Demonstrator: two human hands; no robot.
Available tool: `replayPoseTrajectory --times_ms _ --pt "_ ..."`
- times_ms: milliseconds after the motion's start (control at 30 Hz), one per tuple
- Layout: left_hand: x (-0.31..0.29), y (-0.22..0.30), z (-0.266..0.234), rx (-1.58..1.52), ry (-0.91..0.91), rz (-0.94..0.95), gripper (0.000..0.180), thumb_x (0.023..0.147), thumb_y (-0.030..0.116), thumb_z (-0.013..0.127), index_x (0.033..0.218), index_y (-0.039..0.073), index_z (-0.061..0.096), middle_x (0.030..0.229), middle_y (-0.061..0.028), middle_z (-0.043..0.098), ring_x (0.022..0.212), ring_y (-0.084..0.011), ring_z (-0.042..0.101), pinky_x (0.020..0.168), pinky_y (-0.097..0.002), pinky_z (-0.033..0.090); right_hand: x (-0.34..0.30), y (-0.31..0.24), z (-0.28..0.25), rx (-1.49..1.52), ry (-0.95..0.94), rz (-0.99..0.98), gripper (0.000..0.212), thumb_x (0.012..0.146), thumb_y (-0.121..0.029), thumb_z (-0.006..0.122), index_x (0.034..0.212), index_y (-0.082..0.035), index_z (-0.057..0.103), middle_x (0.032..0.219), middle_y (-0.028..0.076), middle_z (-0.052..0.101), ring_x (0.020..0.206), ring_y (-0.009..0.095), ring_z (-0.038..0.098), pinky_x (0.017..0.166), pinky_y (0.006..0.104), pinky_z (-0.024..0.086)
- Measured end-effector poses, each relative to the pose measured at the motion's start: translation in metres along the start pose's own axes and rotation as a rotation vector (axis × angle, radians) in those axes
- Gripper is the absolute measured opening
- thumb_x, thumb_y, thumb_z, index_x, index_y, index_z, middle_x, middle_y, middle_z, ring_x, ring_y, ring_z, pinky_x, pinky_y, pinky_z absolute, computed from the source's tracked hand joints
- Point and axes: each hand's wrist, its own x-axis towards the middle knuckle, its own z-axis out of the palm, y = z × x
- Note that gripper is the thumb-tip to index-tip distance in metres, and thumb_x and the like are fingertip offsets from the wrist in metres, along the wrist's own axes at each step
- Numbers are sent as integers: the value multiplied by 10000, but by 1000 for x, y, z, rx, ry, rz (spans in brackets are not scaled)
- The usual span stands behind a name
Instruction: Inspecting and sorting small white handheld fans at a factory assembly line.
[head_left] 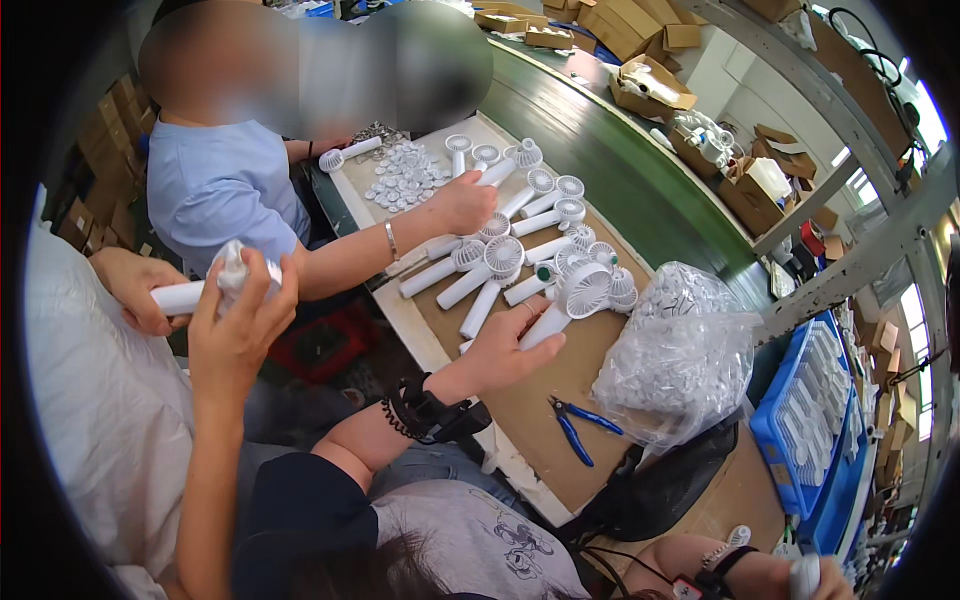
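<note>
My left hand (505, 345), with a black strapped device at its wrist, is closed round the handle of a white handheld fan (585, 291). That fan's round grille head tilts up over the brown board (530, 400). Several similar white fans (465, 275) lie crowded just beyond it. At the lower right edge my right hand (825, 582) is closed on a white rounded piece (804, 577), cut off by the frame, so its kind is unclear. Blue-handled nippers (580, 430) lie on the board between my arms, near a clear plastic bag (680, 360) of white parts.
Left of me, a co-worker's hands (235, 310) hold a white fan. Another co-worker in light blue (225, 190) reaches onto the board. A green conveyor belt (600, 140) runs behind it. A blue tray of white parts (800, 420) stands at right, beneath a metal frame (850, 270).
</note>
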Motion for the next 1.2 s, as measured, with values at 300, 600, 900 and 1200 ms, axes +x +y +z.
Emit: replayPoseTrajectory --times_ms 300,600,900,1200 --pt "-4 40 -12 362 116 26 385 730 141 592 1067 -2 473 804 -127 576 687 -156 551 640 -275 442 -77 25 -29 -391 351 467 518 637 -45 580 1122 -15 400 889 108 434 542 123 398 445 194 339" --pt "-6 50 -9 467 178 113 418 683 119 578 1072 9 476 778 -132 573 663 -198 565 627 -292 446 -120 69 -33 -235 640 1206 546 724 -82 504 1228 -12 307 664 50 434 491 106 395 426 194 325" --pt "-14 58 -1 511 193 170 422 683 114 580 1077 4 472 774 -141 569 665 -214 566 629 -295 444 -118 87 -8 -144 571 1374 577 705 -76 545 1224 1 306 726 54 438 611 124 451 584 239 380" --pt "-9 32 0 225 83 285 442 782 159 558 1165 -14 420 814 -106 566 649 -182 550 604 -286 435 -132 88 -9 -186 510 1463 608 716 -54 557 1240 0 252 955 121 494 845 173 529 793 292 413"
